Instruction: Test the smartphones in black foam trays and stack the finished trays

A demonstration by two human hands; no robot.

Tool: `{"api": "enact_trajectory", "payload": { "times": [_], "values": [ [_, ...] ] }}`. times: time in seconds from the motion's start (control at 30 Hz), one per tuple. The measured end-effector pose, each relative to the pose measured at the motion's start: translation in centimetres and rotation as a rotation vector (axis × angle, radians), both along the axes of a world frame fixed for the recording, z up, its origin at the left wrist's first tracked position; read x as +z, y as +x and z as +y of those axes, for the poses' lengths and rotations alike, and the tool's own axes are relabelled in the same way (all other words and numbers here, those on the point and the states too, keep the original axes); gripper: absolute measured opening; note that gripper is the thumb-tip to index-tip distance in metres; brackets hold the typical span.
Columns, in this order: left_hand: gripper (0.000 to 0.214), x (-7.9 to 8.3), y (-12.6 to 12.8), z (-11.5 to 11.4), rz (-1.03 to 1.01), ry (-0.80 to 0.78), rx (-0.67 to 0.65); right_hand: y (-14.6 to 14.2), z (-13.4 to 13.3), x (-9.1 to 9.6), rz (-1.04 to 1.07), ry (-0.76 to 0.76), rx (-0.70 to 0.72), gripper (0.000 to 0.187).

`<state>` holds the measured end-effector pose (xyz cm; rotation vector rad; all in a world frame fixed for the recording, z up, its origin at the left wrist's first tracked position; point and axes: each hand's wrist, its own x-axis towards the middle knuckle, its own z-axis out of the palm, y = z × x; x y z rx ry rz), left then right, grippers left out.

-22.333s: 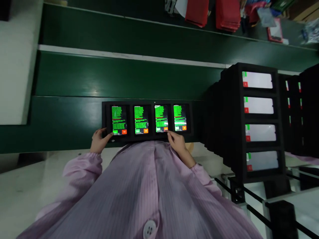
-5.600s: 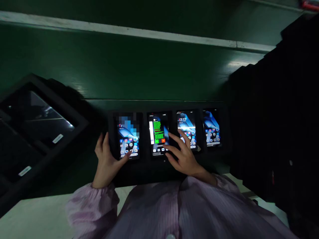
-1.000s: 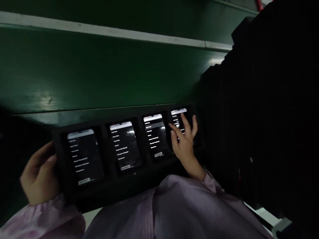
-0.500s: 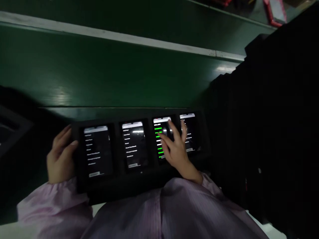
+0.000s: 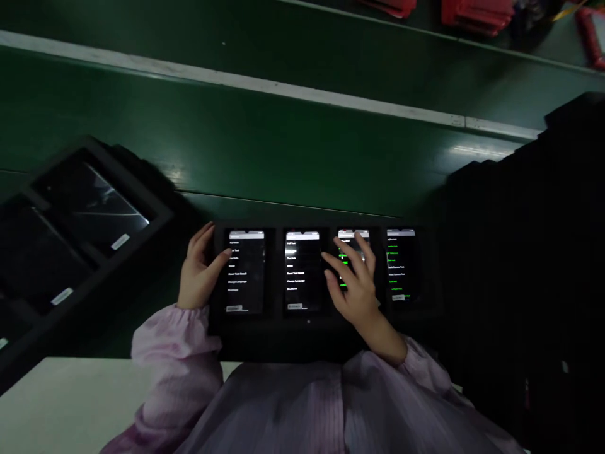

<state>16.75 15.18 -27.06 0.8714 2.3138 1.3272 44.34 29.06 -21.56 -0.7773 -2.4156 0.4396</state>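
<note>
A long black tray [image 5: 278, 325] lies in front of me with several lit phones set in a row. The leftmost phone [image 5: 246, 271] and the second phone [image 5: 302, 277] show a white text menu. Green lines appear on the third phone [image 5: 343, 277], partly hidden by my fingers, and on the rightmost phone [image 5: 401, 265]. My left hand [image 5: 201, 271] grips the tray's left end, its thumb reaching over the leftmost phone's edge. Above the third phone, my right hand [image 5: 357, 287] is open with fingers spread, the index fingertip near the gap beside the second phone.
At the left, another black tray [image 5: 163, 221] holds dark phones [image 5: 89, 202] and sits at an angle. Tall dark stacked shapes [image 5: 520, 252] stand at the right. Behind runs a green surface [image 5: 283, 157] with a pale strip [image 5: 283, 88]; red items [image 5: 477, 12] lie at the far right.
The view has shifted left, showing more of the angled tray. The rightmost phone now shows green lines. My right hand has moved left along the row; my left thumb reaches further over the leftmost phone.
</note>
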Motion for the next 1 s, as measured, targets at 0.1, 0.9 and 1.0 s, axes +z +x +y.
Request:
{"api": "enact_trajectory", "payload": {
  "times": [0.1,0.9,1.0],
  "values": [
    [0.057,-0.1,0.0,0.1,0.061,-0.018,-0.011,0.9,-0.1,0.6,0.113,0.082,-0.089,0.031],
    [0.048,0.6,0.8,-2.3,-0.073,-0.022,-0.013,-0.6,-1.3,-0.8,-0.01,0.052,-0.08,0.018],
    [0.048,0.5,0.8,-2.1,-0.072,-0.027,0.008,-0.9,-1.3,-1.0,-0.14,0.04,-0.091,0.018]
  ]
}}
